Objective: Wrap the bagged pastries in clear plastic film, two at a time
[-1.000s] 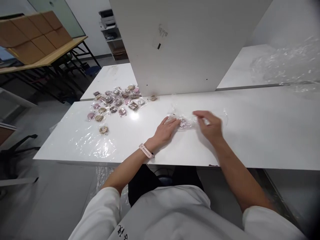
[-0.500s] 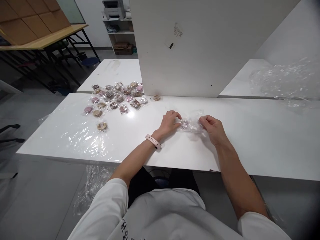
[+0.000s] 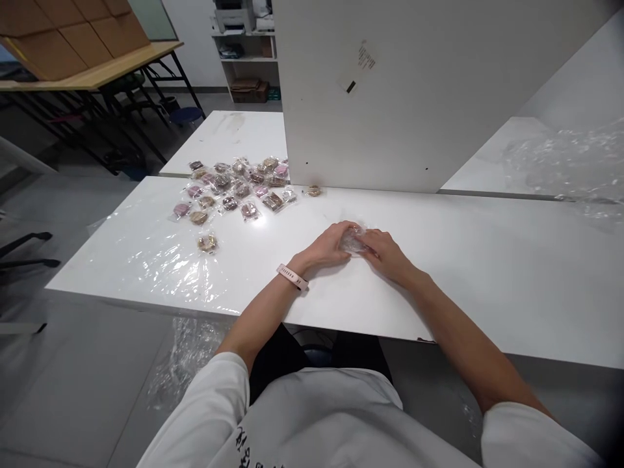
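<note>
A crumpled piece of clear bubble wrap [image 3: 351,242] sits between my two hands on the white table. My left hand [image 3: 332,246], with a pink band at its wrist, curls round the wrap's left side. From the right, my right hand [image 3: 386,253] grips the other side, its fingers folded against the plastic. What lies inside the wrap is mostly hidden. Off to the left, several small round items in clear packets [image 3: 241,188] are spread out, coloured brown, tan and pink. One tan packet [image 3: 208,244] lies nearer the front, apart from the others.
A tall white panel [image 3: 370,117] stands at the table's back edge, with one packet [image 3: 313,190] by its foot. Clear plastic film [image 3: 166,273] covers the table's left part and hangs over the front. More bubble wrap [image 3: 565,162] is heaped at the far right.
My right hand has moved left, close to my left hand. The bubble wrap, stretched out between them before, is now bunched into a small bundle. My view has shifted slightly.
</note>
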A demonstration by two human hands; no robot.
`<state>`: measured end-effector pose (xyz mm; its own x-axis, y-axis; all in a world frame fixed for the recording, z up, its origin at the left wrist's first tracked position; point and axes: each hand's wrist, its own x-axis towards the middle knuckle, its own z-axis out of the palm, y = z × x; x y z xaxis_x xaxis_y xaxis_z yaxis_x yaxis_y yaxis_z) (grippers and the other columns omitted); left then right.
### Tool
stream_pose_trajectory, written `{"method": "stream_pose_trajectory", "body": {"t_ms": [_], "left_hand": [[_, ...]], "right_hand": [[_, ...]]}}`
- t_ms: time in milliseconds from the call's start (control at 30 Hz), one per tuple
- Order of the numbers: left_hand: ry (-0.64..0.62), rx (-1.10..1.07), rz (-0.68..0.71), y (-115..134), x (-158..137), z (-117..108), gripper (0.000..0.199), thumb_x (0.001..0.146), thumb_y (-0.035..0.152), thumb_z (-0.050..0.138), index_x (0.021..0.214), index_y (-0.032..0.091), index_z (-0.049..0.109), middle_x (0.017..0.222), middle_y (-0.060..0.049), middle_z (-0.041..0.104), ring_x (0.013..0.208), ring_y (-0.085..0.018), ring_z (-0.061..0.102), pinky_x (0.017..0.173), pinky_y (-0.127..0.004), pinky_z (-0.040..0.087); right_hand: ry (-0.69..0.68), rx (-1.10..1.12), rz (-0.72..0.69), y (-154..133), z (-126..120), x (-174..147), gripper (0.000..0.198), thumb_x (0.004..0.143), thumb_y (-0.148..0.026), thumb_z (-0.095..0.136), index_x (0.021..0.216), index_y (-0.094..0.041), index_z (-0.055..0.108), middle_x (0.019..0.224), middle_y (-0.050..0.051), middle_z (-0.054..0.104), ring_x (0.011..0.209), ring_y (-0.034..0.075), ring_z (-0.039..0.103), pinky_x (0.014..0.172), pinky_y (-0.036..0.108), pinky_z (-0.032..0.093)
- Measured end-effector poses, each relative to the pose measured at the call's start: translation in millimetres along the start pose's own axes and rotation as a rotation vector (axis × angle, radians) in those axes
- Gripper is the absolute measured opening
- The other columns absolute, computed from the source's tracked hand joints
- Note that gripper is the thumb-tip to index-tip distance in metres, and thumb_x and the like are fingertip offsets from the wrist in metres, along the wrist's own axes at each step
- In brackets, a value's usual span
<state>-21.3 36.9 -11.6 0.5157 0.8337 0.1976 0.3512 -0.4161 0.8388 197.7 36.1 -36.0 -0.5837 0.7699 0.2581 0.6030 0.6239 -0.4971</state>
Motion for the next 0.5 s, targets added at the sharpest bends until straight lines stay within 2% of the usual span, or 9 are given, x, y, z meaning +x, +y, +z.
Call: {"method": "stream_pose_trajectory", "body": {"t_ms": [67,100,200,267,333,367,433,500], "left_hand": [[0.004,0.021,-0.036,1,0,0,0.046,0.078,0.021,0.066,0.122,0.021,0.052,0.118,-0.01,0.062,0.103,-0.023,0.058,0.086,-0.037,0.047],[0.017,0.004,-0.064,1,1,1,0.041,0.082,0.024,0.065,0.121,0.021,0.053,0.113,-0.008,0.064,0.097,-0.022,0.059,0.083,-0.036,0.047],[0.095,-0.027,-0.165,1,3,5,0.028,0.09,0.037,0.06,0.111,0.02,0.058,0.098,-0.005,0.065,0.084,-0.018,0.058,0.076,-0.032,0.047],[0.208,0.062,-0.237,0,5,8,0.024,0.091,0.041,0.059,0.099,0.018,0.062,0.096,-0.006,0.062,0.087,-0.02,0.057,0.078,-0.033,0.046],[0.331,0.169,-0.294,-2,6,10,0.022,0.089,0.039,0.061,0.095,0.018,0.063,0.101,-0.008,0.06,0.094,-0.022,0.057,0.081,-0.035,0.045],[0.376,0.196,-0.313,-3,7,11,0.021,0.088,0.037,0.062,0.098,0.018,0.062,0.105,-0.008,0.059,0.096,-0.022,0.057,0.082,-0.035,0.045],[0.425,0.194,-0.341,-5,7,11,0.026,0.086,0.031,0.063,0.108,0.02,0.058,0.11,-0.008,0.059,0.095,-0.021,0.058,0.081,-0.035,0.046],[0.426,0.157,-0.361,-6,6,10,0.028,0.084,0.025,0.061,0.111,0.021,0.055,0.111,-0.007,0.06,0.089,-0.019,0.059,0.079,-0.034,0.047]], "right_hand": [[0.087,0.032,0.059,-4,-2,4,0.036,0.097,-0.038,0.042,0.121,-0.025,0.065,0.11,0.01,0.071,0.104,0.029,0.061,0.092,0.048,0.045],[0.087,0.074,0.106,-5,-6,8,0.034,0.096,-0.04,0.044,0.116,-0.025,0.067,0.103,0.009,0.072,0.094,0.027,0.062,0.086,0.045,0.046],[-0.063,0.309,0.305,-8,-17,22,0.033,0.092,-0.048,0.049,0.1,-0.022,0.069,0.082,0.003,0.068,0.069,0.02,0.058,0.065,0.033,0.045],[-0.143,0.449,0.431,-8,-20,34,0.035,0.089,-0.052,0.052,0.091,-0.021,0.068,0.078,0.003,0.066,0.067,0.018,0.057,0.06,0.03,0.043],[-0.073,0.398,0.492,-10,-15,44,0.032,0.087,-0.05,0.056,0.095,-0.021,0.068,0.087,0.005,0.069,0.076,0.021,0.061,0.066,0.032,0.047],[0.017,0.294,0.48,-12,-11,47,0.03,0.087,-0.046,0.057,0.1,-0.022,0.068,0.095,0.007,0.07,0.084,0.024,0.063,0.073,0.036,0.049],[0.183,0.041,0.35,-18,0,48,0.029,0.092,-0.038,0.052,0.112,-0.023,0.066,0.114,0.011,0.068,0.104,0.029,0.061,0.091,0.044,0.046],[0.195,-0.125,0.14,-24,10,43,0.033,0.098,-0.035,0.044,0.122,-0.024,0.063,0.13,0.012,0.063,0.121,0.03,0.054,0.104,0.049,0.038]]}}
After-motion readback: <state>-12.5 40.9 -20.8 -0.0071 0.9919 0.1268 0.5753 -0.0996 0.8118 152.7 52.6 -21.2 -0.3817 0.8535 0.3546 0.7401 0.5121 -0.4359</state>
